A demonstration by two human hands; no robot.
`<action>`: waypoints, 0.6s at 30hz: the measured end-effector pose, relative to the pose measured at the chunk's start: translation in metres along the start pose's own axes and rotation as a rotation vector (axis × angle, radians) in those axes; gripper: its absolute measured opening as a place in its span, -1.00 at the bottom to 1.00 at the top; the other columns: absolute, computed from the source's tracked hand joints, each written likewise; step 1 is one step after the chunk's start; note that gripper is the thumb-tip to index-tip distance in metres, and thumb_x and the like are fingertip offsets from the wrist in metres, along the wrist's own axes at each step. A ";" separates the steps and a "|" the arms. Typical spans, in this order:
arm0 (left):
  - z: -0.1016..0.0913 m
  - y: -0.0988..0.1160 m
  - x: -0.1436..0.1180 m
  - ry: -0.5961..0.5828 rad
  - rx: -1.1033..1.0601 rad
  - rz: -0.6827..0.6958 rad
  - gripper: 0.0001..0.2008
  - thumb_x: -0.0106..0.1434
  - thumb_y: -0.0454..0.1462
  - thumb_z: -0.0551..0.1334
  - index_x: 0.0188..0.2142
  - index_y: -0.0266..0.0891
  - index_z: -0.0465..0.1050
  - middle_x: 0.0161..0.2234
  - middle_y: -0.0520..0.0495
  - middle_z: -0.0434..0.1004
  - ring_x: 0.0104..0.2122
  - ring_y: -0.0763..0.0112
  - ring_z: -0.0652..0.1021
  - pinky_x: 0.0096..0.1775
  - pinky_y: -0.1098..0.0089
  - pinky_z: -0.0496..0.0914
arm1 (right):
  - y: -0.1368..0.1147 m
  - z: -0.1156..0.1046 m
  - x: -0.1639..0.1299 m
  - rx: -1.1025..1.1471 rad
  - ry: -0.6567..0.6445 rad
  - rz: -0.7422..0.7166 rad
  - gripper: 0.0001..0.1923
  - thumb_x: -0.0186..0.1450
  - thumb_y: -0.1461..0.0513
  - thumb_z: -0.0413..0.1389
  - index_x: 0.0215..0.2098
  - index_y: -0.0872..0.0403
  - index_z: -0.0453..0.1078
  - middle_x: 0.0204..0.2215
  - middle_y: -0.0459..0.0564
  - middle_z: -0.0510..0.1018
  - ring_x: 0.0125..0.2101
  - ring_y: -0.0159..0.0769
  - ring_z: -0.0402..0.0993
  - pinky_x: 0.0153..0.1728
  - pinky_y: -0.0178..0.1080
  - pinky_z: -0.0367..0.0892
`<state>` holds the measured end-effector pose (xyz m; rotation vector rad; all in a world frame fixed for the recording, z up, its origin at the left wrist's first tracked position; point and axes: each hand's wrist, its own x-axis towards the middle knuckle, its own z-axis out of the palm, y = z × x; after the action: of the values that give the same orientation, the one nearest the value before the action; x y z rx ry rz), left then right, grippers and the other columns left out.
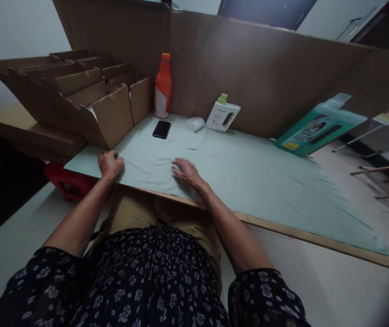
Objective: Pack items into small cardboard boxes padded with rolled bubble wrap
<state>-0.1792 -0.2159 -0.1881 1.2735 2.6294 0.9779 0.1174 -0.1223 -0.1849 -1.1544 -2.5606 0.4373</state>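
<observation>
Looks like smoothing the pale green cloth sheet [235, 168] flat over the long wooden counter [283, 232], with the cloth spread from the left end to the far right end. Hold it down with the left hand [110, 164] close to the front left corner, grip curled shut in a fist on top of the cloth; cannot tell if any cloth is pinched inside. Keep the right hand [186, 171] just inside the front edge, near the middle, grip wide open, fingers spread and flat, holding nothing. Best to press firm with the fist so the cloth cannot slide, then push the flat palm slowly away toward the thin crease [163, 162] between the two hands. Push out, not down hard, so no new wrinkles bunch up. Stay well away from the flat black phone [161, 129], the tall orange plastic bottle [163, 86], the small white wad [195, 123] and the white jug with a green cap [222, 116] along the back edge, since a tug on the cloth could tip them. Mind the open brown cardboard boxes [78, 95] at the back left corner too.
</observation>
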 end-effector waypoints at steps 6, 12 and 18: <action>-0.006 0.000 -0.005 -0.040 0.010 0.030 -0.68 0.37 -0.32 0.11 -0.06 -0.62 0.46 0.02 -0.30 0.51 0.12 0.05 0.38 0.21 0.06 0.19 | 0.025 -0.009 -0.036 -0.136 0.077 0.172 -0.57 0.44 0.20 0.01 0.24 0.09 0.36 0.33 0.20 0.31 0.32 -0.01 0.17 0.26 0.10 0.09; -0.004 0.001 -0.003 -0.015 0.065 0.025 -0.63 0.38 -0.14 0.26 0.10 -0.24 0.41 0.09 -0.17 0.46 0.00 0.17 0.54 0.00 0.05 0.49 | 0.018 -0.004 -0.046 -0.216 0.108 0.176 -0.59 0.46 0.21 0.00 0.24 0.07 0.37 0.31 0.16 0.35 0.31 -0.06 0.20 0.25 -0.02 0.12; 0.004 0.001 -0.002 0.030 0.049 0.028 -0.77 0.35 -0.26 0.24 -0.04 -0.32 0.51 0.01 -0.22 0.54 0.03 0.12 0.51 0.09 0.05 0.39 | 0.020 -0.006 -0.046 -0.278 0.148 0.141 -0.60 0.45 0.23 -0.01 0.20 0.09 0.40 0.26 0.19 0.41 0.27 -0.04 0.27 0.20 -0.03 0.18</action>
<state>-0.1757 -0.2147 -0.1909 1.3205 2.6808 0.9492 0.1628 -0.1438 -0.1938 -1.4101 -2.4751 0.0212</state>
